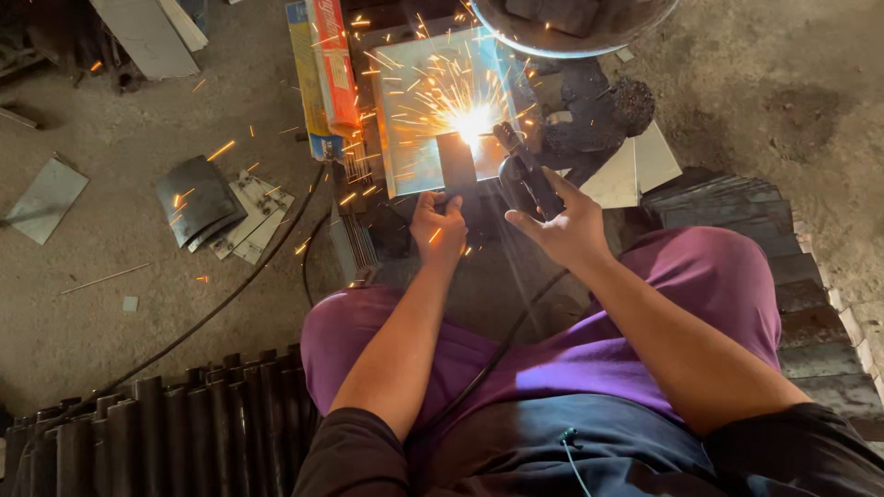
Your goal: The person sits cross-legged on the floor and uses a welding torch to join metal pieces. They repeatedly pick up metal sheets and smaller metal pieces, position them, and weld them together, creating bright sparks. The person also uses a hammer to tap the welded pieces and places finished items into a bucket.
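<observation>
Right hand (564, 225) grips electrode holder (525, 175), arc at frame top centre; left hand (439, 225) steadies dark plate (458, 164). Risk: sparks likely burn bare skin; plate slip may break arc.

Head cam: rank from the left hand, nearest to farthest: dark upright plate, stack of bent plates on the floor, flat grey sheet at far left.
1. Dark upright plate: right above the left hand, which touches it.
2. Stack of bent plates: on the floor, off to the left.
3. Flat grey sheet: at the far left edge.
</observation>
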